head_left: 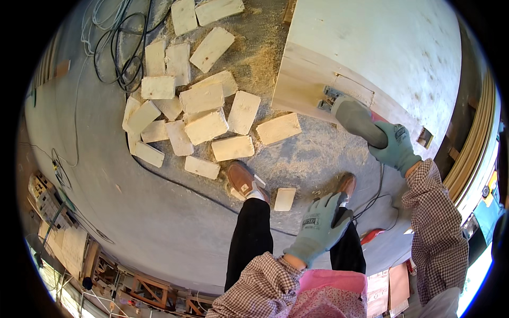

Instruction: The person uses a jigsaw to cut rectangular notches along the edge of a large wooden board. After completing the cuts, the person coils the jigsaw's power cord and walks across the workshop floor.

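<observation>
My right hand (395, 144), in a grey-green work glove, is closed around the grey body of a jigsaw (354, 115). The saw's metal base rests on a large pale wooden panel (382, 42), beside a rectangular outline marked or cut in its surface. A rectangular hole (424, 138) goes through the panel near its right edge. My left hand (319, 225), gloved alike, lies with fingers stretched out over my right knee and holds nothing. Several pale rectangular wood blocks (207, 126) lie in a loose heap on the floor, left of the panel.
Sawdust (260, 47) covers the floor around the blocks. A black cable (185, 183) runs across the floor toward my feet, and coiled cables (124, 53) lie at the far left. Long boards (472, 143) are stacked at the right. One block (285, 199) lies between my shoes.
</observation>
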Available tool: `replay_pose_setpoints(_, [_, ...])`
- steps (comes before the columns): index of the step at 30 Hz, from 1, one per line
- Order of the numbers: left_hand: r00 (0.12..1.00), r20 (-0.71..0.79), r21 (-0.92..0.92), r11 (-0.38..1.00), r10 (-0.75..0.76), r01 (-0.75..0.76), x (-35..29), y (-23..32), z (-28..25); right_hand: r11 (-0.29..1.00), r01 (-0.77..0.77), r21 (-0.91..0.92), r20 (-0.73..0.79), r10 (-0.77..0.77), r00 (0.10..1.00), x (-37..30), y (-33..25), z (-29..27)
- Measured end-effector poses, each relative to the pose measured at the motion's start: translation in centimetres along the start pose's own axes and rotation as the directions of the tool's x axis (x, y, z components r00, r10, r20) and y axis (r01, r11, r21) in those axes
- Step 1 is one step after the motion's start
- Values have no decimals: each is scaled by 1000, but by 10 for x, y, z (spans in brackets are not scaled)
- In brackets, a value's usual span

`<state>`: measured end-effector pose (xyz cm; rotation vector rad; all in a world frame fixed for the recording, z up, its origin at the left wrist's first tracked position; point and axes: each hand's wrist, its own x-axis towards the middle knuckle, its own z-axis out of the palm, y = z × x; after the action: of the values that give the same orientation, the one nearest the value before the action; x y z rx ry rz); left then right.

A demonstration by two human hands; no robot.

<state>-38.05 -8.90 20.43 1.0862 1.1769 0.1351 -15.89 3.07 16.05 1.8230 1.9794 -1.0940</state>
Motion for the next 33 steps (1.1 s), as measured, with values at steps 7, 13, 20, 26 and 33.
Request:
replay_pose_setpoints(7, [994, -100, -54, 998, 32, -38, -4, -3, -10, 983, -115, 140, -459, 168, 872, -23, -18, 64])
replay_pose_setpoints(13, [992, -120, -194, 981, -24, 0, -9, -12, -11, 384, -329, 863, -16, 671, 742, -16, -64, 74])
replay_pose_setpoints(20, [985, -73, -432, 895, -155, 109, -9, -14, -17, 160, -254, 954, 56, 737, 674, -7, -85, 78])
replay_pose_setpoints(26, [934, 125, -782, 547, -334, 300, -4, -12, -23, 68, -187, 980, 60, 796, 602, 3, -107, 77])
replay_pose_setpoints(33, [947, 194, -944, 215, -255, 251, 3, -24, -20, 36, -148, 988, 55, 820, 570, 9, -111, 74])
